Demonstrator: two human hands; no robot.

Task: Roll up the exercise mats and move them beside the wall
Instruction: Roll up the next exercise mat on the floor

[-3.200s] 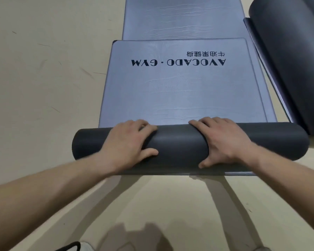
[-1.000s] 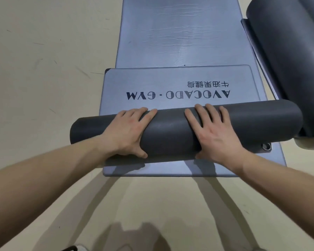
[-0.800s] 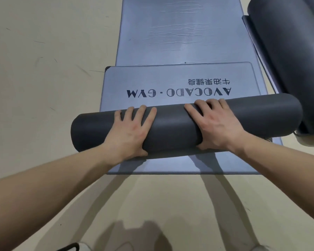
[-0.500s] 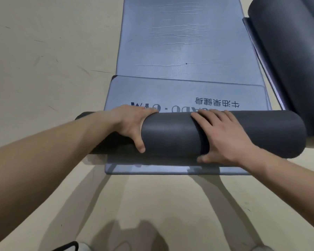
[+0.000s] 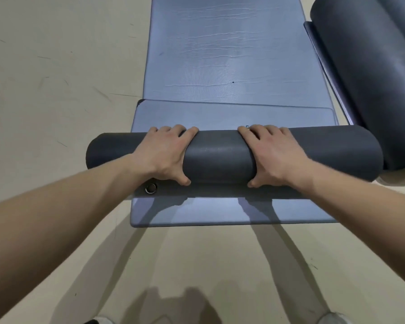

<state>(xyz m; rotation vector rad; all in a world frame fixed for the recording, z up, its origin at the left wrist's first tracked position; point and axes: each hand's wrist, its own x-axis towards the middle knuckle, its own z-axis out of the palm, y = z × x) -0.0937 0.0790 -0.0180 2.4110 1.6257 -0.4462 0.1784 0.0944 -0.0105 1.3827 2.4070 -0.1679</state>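
Observation:
A dark grey rolled mat (image 5: pixel 220 155) lies crosswise on a flat blue-grey mat (image 5: pixel 232 54) that runs away from me. My left hand (image 5: pixel 166 153) grips the roll left of its middle, fingers over the top, thumb at the near side. My right hand (image 5: pixel 271 153) grips it the same way right of the middle. Only a narrow strip of the top mat's flat end (image 5: pixel 232 115) shows beyond the roll; its printed lettering is almost fully hidden. A metal eyelet (image 5: pixel 150 188) shows at the roll's near left.
A bigger dark rolled mat (image 5: pixel 372 66) lies along the right, touching the roll's right end. Beige floor (image 5: pixel 56 78) stretches to the left and in front. My shoe tips (image 5: pixel 330 320) show at the bottom edge.
The roll has moved forward over the top mat, covering the printed lettering. Both hands stayed on it, and the eyelet has come into view at the near left.

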